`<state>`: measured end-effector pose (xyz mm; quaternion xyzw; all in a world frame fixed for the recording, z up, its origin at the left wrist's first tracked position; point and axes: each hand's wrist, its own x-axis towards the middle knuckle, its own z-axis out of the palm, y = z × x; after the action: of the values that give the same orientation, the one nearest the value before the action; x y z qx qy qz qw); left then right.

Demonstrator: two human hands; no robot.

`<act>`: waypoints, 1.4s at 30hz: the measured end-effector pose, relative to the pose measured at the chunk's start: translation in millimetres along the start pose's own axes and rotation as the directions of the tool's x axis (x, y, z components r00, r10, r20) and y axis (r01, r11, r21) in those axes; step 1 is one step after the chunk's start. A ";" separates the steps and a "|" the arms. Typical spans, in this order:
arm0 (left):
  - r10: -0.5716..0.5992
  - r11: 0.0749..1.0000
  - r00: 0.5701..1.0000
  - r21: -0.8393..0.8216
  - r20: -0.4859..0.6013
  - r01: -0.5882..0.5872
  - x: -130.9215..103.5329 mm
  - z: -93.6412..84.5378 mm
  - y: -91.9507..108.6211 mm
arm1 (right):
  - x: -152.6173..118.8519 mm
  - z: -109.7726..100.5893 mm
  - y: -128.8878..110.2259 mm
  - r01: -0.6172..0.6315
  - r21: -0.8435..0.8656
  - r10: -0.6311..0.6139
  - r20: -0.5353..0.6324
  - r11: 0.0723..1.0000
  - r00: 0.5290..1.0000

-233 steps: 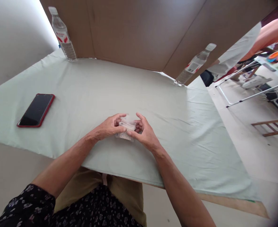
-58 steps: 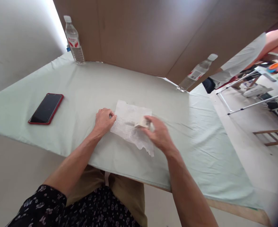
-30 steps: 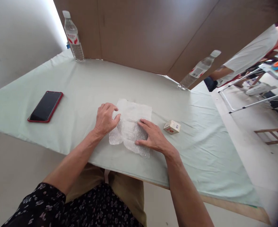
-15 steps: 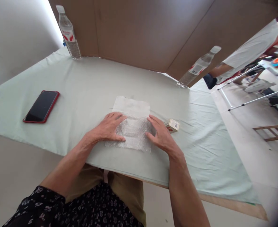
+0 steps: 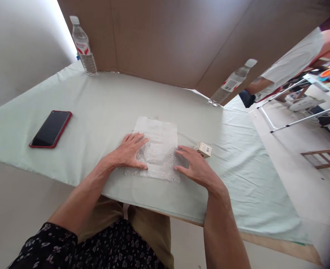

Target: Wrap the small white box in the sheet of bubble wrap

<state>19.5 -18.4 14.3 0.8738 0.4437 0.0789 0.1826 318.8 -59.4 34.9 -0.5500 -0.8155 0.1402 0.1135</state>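
Note:
A sheet of clear bubble wrap (image 5: 161,149) lies on the pale green tablecloth in front of me, its bubbles plainest along the sides and lower edge. My left hand (image 5: 131,151) rests over its left side, fingers spread and thumb stretched toward the middle. At the right edge of the wrap is my right hand (image 5: 193,164), fingers apart and fingertips at the border; whether they touch it I cannot tell. Just beyond the right hand stands a small cream-coloured box (image 5: 204,149), partly hidden by that hand.
A phone in a red case (image 5: 51,129) lies at left. Two water bottles, one at the back left (image 5: 83,48) and one at the back right (image 5: 234,82), stand by a brown cardboard screen (image 5: 159,41). Behind it at right, a person in a white garment (image 5: 294,56) is partly visible.
My right hand has shifted slightly right and toward me, away from the middle of the wrap. The left hand stays almost in place. The wrap's middle looks flatter.

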 end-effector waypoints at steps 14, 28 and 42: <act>-0.092 0.995 0.993 0.024 -0.068 0.094 3.8 7.5 -4.1 | 90.8 18.4 -17.1 0.072 -0.158 -0.065 0.049 0.985 0.997; -0.048 0.998 0.992 -0.037 -0.113 0.044 2.5 -0.9 -2.6 | -16.9 -18.2 72.6 -0.315 0.006 0.303 -0.289 0.949 0.908; -0.027 0.998 0.999 -0.050 -0.040 0.025 3.7 3.5 -10.5 | 50.1 20.5 -40.4 0.164 0.252 -0.114 -0.200 0.954 0.973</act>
<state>14.9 -10.6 7.0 0.8614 0.4566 0.1052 0.1963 258.4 -29.4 31.5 -0.4813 -0.8120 0.1892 0.2705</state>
